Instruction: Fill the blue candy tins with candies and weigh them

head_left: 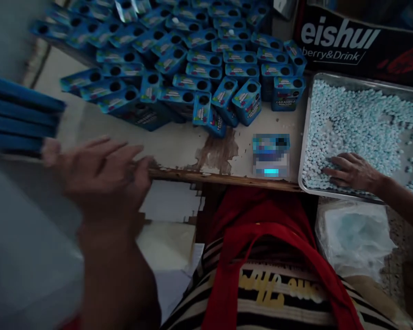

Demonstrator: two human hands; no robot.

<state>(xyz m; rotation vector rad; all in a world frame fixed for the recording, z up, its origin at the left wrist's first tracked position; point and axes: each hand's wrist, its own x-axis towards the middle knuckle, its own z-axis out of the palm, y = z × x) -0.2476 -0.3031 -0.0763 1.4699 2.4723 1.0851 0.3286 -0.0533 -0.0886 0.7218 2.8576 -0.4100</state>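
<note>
My right hand (355, 172) rests in a metal tray (305, 183) of small pale-blue and white candies (367, 119). Its fingers are apart and touch the candies near the tray's left front corner. My left hand (103, 172) is raised over the table's front edge at the left, blurred, fingers spread, with nothing visible in it. Closest to it is a stack of flat blue cartons (19, 114). On the table, many small blue boxes (180, 96) stand in crowded rows, each with a dark round spot on top. A pixelated small box (271, 156) stands apart near the table's front edge.
Behind the tray is a black carton (344, 41) with white lettering. The wooden table (168, 151) has a worn, peeling top. Below the tray lies a clear plastic bag (357, 233) with pale contents. Papers (168, 243) lie under the table edge.
</note>
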